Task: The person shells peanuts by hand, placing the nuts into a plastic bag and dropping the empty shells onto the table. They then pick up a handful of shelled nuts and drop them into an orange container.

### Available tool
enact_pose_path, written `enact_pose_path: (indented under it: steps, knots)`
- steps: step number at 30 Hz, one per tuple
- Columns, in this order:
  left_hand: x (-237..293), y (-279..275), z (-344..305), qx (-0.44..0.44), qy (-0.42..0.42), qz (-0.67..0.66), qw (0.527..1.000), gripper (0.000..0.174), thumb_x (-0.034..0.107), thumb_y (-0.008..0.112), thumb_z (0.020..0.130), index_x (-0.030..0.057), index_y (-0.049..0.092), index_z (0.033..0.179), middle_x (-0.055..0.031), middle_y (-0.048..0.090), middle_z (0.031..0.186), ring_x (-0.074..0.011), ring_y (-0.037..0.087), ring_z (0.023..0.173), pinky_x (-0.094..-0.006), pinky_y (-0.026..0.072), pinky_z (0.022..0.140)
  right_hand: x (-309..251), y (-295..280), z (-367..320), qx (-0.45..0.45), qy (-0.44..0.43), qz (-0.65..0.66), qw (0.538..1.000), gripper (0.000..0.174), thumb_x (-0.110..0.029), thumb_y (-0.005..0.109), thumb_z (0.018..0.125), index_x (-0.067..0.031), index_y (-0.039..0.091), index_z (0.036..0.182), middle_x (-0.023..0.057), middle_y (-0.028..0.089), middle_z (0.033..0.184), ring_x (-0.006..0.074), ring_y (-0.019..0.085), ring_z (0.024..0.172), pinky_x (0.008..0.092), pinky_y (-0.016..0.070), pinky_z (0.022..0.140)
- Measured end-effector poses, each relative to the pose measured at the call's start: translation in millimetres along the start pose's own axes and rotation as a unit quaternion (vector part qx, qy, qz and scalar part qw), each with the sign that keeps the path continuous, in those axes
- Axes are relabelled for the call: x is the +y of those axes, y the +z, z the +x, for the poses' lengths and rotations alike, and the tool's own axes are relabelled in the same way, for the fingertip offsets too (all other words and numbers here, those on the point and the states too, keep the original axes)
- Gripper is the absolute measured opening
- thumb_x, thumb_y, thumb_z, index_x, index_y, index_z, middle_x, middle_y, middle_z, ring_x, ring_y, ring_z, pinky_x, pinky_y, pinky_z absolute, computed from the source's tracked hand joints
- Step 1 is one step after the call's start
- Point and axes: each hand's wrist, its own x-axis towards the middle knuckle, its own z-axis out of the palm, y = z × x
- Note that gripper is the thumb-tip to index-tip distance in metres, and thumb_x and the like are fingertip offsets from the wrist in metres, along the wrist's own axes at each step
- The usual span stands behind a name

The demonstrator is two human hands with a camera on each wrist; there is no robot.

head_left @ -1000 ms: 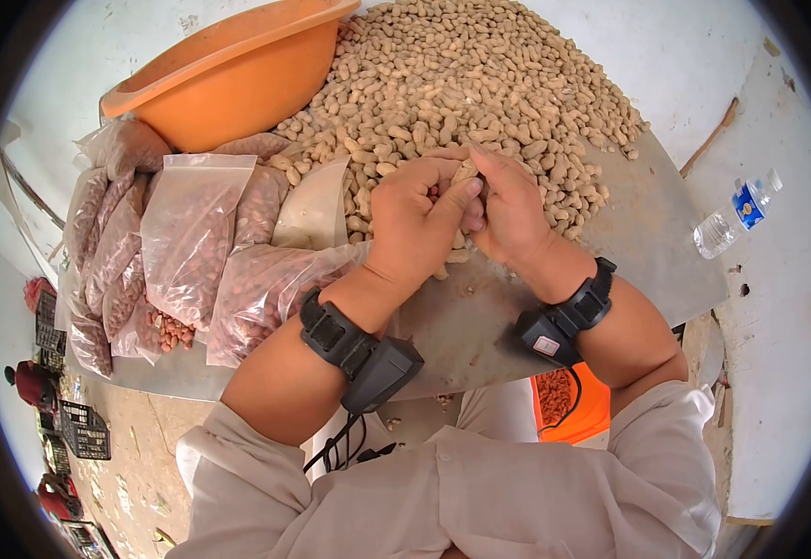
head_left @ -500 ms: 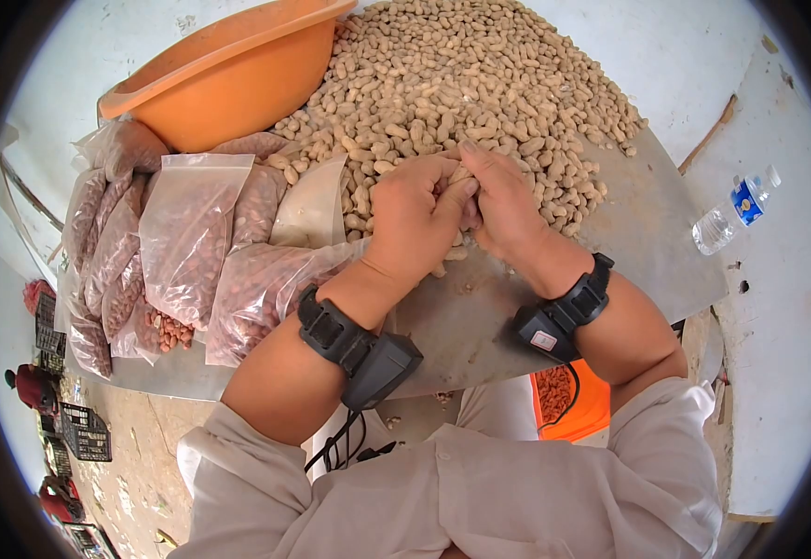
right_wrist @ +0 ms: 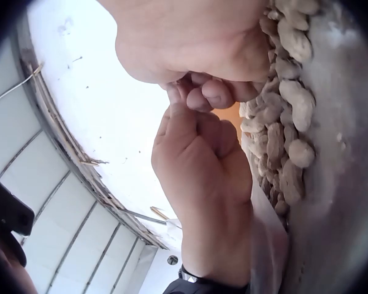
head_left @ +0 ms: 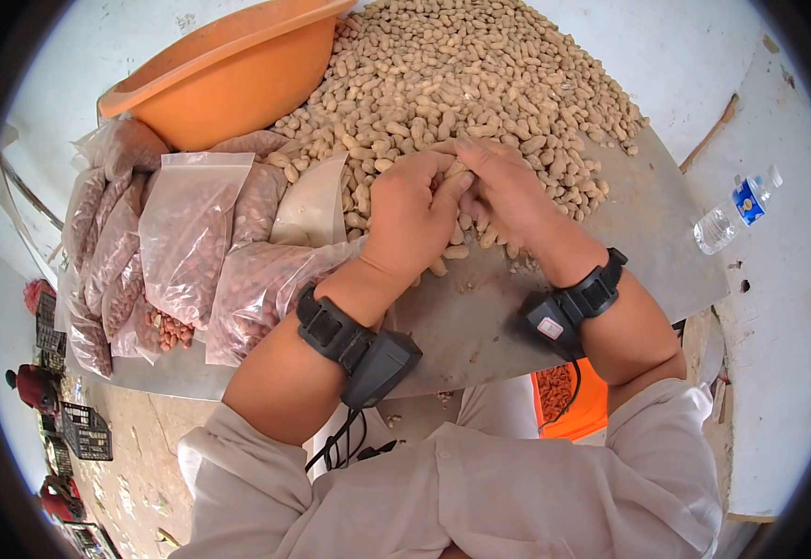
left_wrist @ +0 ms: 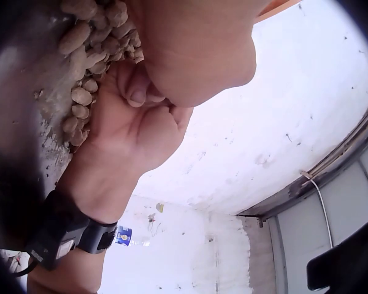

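Both hands meet over the near edge of a heap of unshelled peanuts [head_left: 480, 74]. My left hand [head_left: 410, 214] pinches a peanut [head_left: 459, 171] between its thumb and fingers. My right hand [head_left: 515, 197] is up against it, its thumb at the far end of the same peanut and its other fingers curled below. In the left wrist view the right hand [left_wrist: 132, 131] shows its palm side with bent fingers. The right wrist view shows the left hand [right_wrist: 202, 165] with its fingertips meeting the right hand's; the peanut is hidden there.
Clear bags of red peanut kernels [head_left: 191, 242] lie left of the hands, before an orange basin [head_left: 228, 84]. The metal tabletop [head_left: 480, 326] has a curved near edge. A water bottle [head_left: 731, 216] is at right; an orange container [head_left: 587, 410] sits below the table.
The right hand first closes in over the peanut, then its wrist shifts slightly right and its lower fingers move, blurred. The left hand stays almost still with the peanut.
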Motion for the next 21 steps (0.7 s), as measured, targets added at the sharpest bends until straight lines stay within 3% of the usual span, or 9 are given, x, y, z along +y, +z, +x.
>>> enact_pose_path:
  steps: [2,3,5,9,15,21]
  knots:
    - [5,-4,-1,-0.014,-0.02,0.04,0.999,0.015,0.015,0.06,0.085,-0.0002,0.062,0.089,-0.0024,0.059,0.066,-0.0067,0.052,0.057,-0.0227,0.0443,0.052,-14,-2,-4,-0.023,-0.06,-0.117,0.991,0.031,-0.024,0.047,0.09,0.0016,0.059,0.105,0.0008,0.054,0.068,0.0067,0.045,0.052,0.0192,0.0364,0.045]
    - [6,-6,0,-0.023,-0.038,0.023,0.999,0.016,0.016,0.059,0.086,0.0,0.062,0.09,-0.0016,0.059,0.067,-0.006,0.052,0.058,-0.022,0.0443,0.051,-18,-4,-5,-0.034,-0.088,-0.176,0.98,0.033,-0.022,0.047,0.091,0.0019,0.058,0.11,0.0006,0.054,0.07,0.006,0.045,0.054,0.0187,0.0366,0.046]
    - [6,-10,3,-0.041,-0.073,-0.009,0.996,0.018,0.018,0.059,0.087,0.0004,0.062,0.092,0.0001,0.058,0.07,-0.0045,0.051,0.06,-0.0207,0.0444,0.051,-20,-14,-5,-0.063,-0.054,-0.139,0.987,0.031,-0.02,0.049,0.09,0.0009,0.058,0.112,0.0007,0.056,0.073,0.0053,0.044,0.057,0.0182,0.0363,0.047]
    - [4,-9,3,-0.032,-0.077,-0.087,0.993,0.013,0.013,0.06,0.084,0.002,0.063,0.089,-0.0046,0.061,0.07,-0.0096,0.053,0.057,-0.0242,0.044,0.052,-22,-16,-5,-0.084,-0.036,-0.057,0.994,0.029,-0.016,0.051,0.089,0.0013,0.058,0.111,0.0014,0.056,0.073,0.0052,0.045,0.056,0.0184,0.0367,0.047]
    - [2,-6,2,0.002,-0.074,-0.109,0.991,0.014,0.015,0.062,0.084,0.0022,0.062,0.09,-0.0026,0.061,0.07,-0.007,0.051,0.059,-0.0221,0.0434,0.054,-21,1,-9,0.026,-0.11,-0.14,0.984,0.023,-0.011,0.052,0.088,0.0031,0.059,0.105,0.0018,0.055,0.066,0.0059,0.045,0.05,0.0197,0.0379,0.045]
    - [1,-3,3,0.005,-0.123,-0.232,0.965,0.016,0.016,0.058,0.087,0.0009,0.061,0.092,0.0007,0.059,0.069,-0.0026,0.044,0.056,-0.0176,0.0372,0.05,-14,15,-14,0.065,-0.151,-0.082,0.983,0.018,-0.01,0.048,0.09,0.002,0.058,0.098,0.0006,0.052,0.063,0.0061,0.045,0.052,0.0201,0.0381,0.047]
